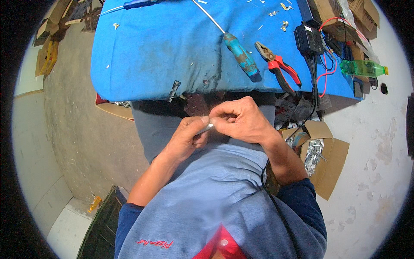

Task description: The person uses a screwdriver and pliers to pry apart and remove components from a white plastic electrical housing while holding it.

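Over my lap, just off the table's near edge, both hands meet. My left hand (188, 136) is closed, pinching a small silvery-white piece (208, 128) between thumb and fingers. My right hand (243, 121) is closed too, its thumb and fingertips pressed together at the piece's upper end. Fingers cover most of the piece, so its kind does not show. Beyond the hands, on the blue-covered table (151, 56), lie a teal-handled screwdriver (241, 56) and red-and-black pliers (279, 67). A small black part (174, 90) sits at the near edge.
Another screwdriver with a blue handle (138, 4) lies at the far edge. Black adapters (308, 39) with cables and a green bottle (363, 68) are at right. Below stands an open cardboard box (332, 162) of silvery strips. A black cable (276, 200) crosses my shirt.
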The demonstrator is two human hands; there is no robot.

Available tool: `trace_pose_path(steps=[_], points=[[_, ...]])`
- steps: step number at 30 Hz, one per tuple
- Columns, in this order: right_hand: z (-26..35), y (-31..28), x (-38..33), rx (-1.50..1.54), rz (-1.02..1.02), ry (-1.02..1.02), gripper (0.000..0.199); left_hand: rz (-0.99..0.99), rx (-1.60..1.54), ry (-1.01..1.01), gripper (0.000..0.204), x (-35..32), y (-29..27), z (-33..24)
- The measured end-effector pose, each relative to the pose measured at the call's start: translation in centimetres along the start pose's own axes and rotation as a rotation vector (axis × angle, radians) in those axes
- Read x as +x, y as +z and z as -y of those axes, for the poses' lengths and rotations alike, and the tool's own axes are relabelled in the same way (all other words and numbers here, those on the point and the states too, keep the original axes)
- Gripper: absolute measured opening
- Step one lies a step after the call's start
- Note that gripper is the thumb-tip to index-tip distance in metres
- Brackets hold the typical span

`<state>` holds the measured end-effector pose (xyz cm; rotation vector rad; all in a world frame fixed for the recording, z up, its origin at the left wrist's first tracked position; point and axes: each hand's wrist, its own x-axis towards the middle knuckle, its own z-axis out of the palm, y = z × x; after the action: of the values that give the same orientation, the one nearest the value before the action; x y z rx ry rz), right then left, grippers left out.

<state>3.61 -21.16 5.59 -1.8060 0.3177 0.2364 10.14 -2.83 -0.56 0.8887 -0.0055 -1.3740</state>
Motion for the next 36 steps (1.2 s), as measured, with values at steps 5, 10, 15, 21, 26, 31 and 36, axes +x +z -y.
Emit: trace_pose_path(steps=[5, 10, 15, 21, 26, 31, 36], points=[[-0.4, -0.3, 0.2, -0.018, 0.048, -0.027, 0.015, -0.031, -0.001, -0.011, 0.034, -0.1, 0.3, -0.1], [-0.9, -0.3, 0.4, -0.003, 0.073, -0.012, 0.017, -0.016, 0.036, -0.003, 0.035, -0.1, 0.3, -0.3], [-0.8, -0.4, 0.4, 0.041, 0.078, 0.028, 0.015, -0.011, 0.044, 0.000, 0.037, 0.0, 0.2, -0.1], [-0.5, -0.2, 0.0, 0.165, 0.009, -0.002, 0.012, 0.020, 0.070, 0.060, 0.036, 0.1, 0.2, -0.8], [-0.9, 0.0, -0.2, 0.261, -0.020, -0.049, 0.013, 0.064, 0.071, 0.054, 0.036, 0.0, 0.2, -1.3], [-1.3, -0.2, -0.2, 0.275, -0.005, -0.060, 0.015, 0.074, 0.100, 0.039, 0.038, 0.0, 0.2, -1.4], [-1.7, -0.1, -0.3, 0.383, -0.011, -0.012, 0.015, 0.062, 0.101, 0.009, 0.038, 0.2, 0.3, -1.3]])
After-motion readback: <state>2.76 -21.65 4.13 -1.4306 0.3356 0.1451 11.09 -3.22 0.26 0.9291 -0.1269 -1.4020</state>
